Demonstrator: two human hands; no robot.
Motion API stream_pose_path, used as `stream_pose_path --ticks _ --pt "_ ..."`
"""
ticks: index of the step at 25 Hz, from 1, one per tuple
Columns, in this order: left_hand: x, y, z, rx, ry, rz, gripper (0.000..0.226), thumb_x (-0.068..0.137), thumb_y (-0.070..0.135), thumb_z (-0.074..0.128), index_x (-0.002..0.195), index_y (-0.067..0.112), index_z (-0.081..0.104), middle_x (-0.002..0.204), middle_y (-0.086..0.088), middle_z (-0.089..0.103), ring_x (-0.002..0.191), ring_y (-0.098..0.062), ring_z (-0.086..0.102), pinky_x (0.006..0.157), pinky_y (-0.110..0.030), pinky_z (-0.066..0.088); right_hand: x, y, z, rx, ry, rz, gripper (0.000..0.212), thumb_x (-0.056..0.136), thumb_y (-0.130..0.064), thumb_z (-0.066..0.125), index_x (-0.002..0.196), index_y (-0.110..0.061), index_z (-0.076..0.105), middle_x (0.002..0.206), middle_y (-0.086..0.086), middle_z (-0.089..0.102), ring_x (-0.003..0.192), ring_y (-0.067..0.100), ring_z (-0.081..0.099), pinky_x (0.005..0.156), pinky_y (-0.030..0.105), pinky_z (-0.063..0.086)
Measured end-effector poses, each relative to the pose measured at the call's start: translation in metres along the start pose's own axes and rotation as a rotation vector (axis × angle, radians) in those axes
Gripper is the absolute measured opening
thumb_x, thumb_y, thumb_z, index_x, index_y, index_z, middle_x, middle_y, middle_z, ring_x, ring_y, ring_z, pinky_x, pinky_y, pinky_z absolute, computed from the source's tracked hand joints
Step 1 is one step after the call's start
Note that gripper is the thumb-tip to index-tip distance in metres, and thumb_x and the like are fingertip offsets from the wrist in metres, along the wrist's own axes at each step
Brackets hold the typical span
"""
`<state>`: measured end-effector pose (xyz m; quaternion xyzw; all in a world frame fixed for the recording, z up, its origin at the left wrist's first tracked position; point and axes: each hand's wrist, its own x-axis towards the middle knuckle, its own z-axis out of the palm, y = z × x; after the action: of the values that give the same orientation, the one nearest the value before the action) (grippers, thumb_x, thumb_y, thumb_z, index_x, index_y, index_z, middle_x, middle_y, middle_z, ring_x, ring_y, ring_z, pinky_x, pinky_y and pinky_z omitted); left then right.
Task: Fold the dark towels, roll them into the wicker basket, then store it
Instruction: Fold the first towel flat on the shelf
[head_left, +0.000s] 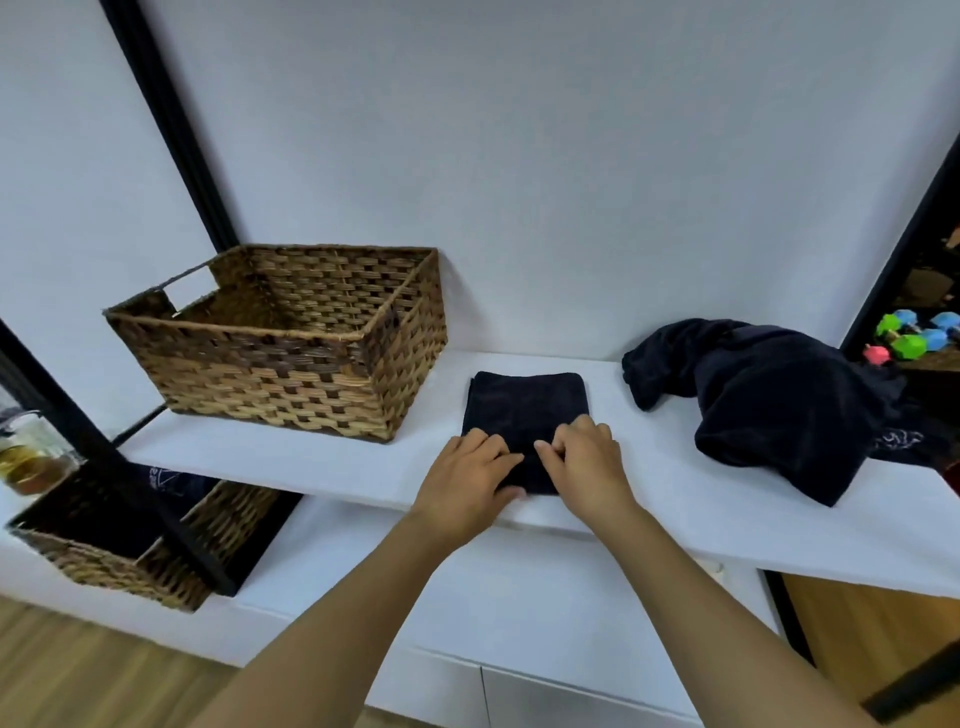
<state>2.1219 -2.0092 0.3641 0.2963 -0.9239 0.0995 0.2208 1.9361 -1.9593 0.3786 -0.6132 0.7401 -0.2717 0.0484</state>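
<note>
Head cam: task looks early. One folded dark towel (525, 410) lies flat on the white shelf (291, 457), w/ both hands at its near edge. The left hand (470, 475) has fingers curled onto the near-left corner; the right hand (584, 465) has fingers bent, pinching the near edge. Probably starting the roll, though that's a guess. The wicker basket (280, 332), at 9 o'clock from the towel, shows no towel inside as far as visible. A crumpled towel pile (769, 400) at 3 o'clock sits unfolded, so folding, rolling, loading & storing mostly remain.

Materials: towel is plush, matte, near-black, squared w/ soft rounded corners. The pile is the same fabric, slumped, w/ a bit of pale print at its right edge. Basket is rectangular, stiff two-tone brown weave, cut-out handle in the left wall. Shelf is smooth, hard, white.

Below at 8 o'clock: a second woven basket (119, 566) w/ dark contents, can't tell what.
</note>
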Motion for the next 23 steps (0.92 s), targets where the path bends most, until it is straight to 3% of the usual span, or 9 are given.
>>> stream_pose_path --ticks 4,7,11,14,16,18,21,23 --pt "0.040 -0.021 -0.010 0.045 -0.007 0.043 0.044 0.100 0.043 0.037 0.086 0.020 0.072 0.077 0.007 0.061 0.074 -0.017 0.051 0.069 -0.031 0.043 0.001 0.004 0.006 -0.276 0.307 -0.206 0.037 0.100 -0.033 0.047 0.070 -0.016 0.060 0.081 -0.001 0.052 0.073 0.021 0.043 0.063 0.034 0.036" --pt "0.059 -0.013 -0.009 -0.037 -0.098 -0.067 0.048 0.106 0.036 0.032 0.068 0.018 0.055 0.067 0.002 0.058 0.067 -0.021 0.051 0.065 -0.033 0.038 -0.012 0.016 0.011 -0.389 0.308 -0.287 0.045 0.097 -0.046 0.039 0.084 -0.016 0.069 0.087 -0.001 0.055 0.076 0.022 0.045 0.067 0.035 0.040" --pt "0.079 -0.026 0.000 -0.273 -0.273 -0.269 0.049 0.107 0.041 0.040 0.065 0.017 0.050 0.061 0.003 0.054 0.058 -0.017 0.048 0.063 -0.035 0.042 -0.007 0.018 0.010 -0.460 0.263 -0.278 0.052 0.091 -0.056 0.043 0.106 -0.014 0.069 0.094 0.000 0.055 0.079 0.020 0.046 0.071 0.033 0.043" --pt "0.090 -0.032 0.002 -0.382 -0.355 -0.287 0.043 0.105 0.041 0.044 0.070 0.017 0.052 0.068 0.004 0.054 0.062 -0.015 0.050 0.062 -0.033 0.042 -0.005 0.017 0.012 -0.440 0.205 -0.244 0.045 0.091 -0.055 0.049 0.111 -0.019 0.068 0.094 -0.003 0.055 0.079 0.018 0.046 0.070 0.031 0.044" --pt "0.090 -0.030 0.004 -0.359 -0.306 -0.257 0.037 0.107 0.039 0.040 0.078 0.018 0.051 0.075 0.008 0.049 0.067 -0.015 0.050 0.060 -0.031 0.039 0.006 0.018 0.002 -0.385 0.114 -0.242 0.057 0.095 -0.064 0.030 0.106 -0.021 0.067 0.094 -0.006 0.054 0.081 0.016 0.045 0.074 0.030 0.044" --pt "0.086 -0.032 0.006 -0.253 -0.136 -0.181 0.036 0.107 0.036 0.032 0.079 0.018 0.045 0.073 0.010 0.042 0.068 -0.018 0.048 0.060 -0.031 0.032 0.024 0.016 -0.010 -0.272 0.000 -0.203 0.078 0.093 -0.074 0.012 0.106 -0.020 0.066 0.095 -0.006 0.056 0.085 0.015 0.046 0.081 0.030 0.042" --pt "0.069 -0.026 0.017 -0.023 0.067 -0.079 0.036 0.104 0.034 0.030 0.081 0.018 0.053 0.074 0.006 0.048 0.073 -0.021 0.048 0.064 -0.032 0.031 0.035 0.014 -0.016 -0.058 -0.068 -0.094 0.057 0.098 -0.064 0.034 0.088 -0.015 0.061 0.081 -0.005 0.056 0.076 0.014 0.048 0.072 0.029 0.039" --pt "0.054 -0.020 0.027 0.005 0.031 -0.061 0.037 0.103 0.040 0.032 0.087 0.019 0.058 0.083 0.004 0.054 0.078 -0.020 0.048 0.068 -0.033 0.036 0.034 0.017 -0.014 0.143 -0.160 0.002 0.054 0.099 -0.057 0.046 0.073 -0.010 0.053 0.065 -0.005 0.048 0.060 0.012 0.042 0.060 0.029 0.036"
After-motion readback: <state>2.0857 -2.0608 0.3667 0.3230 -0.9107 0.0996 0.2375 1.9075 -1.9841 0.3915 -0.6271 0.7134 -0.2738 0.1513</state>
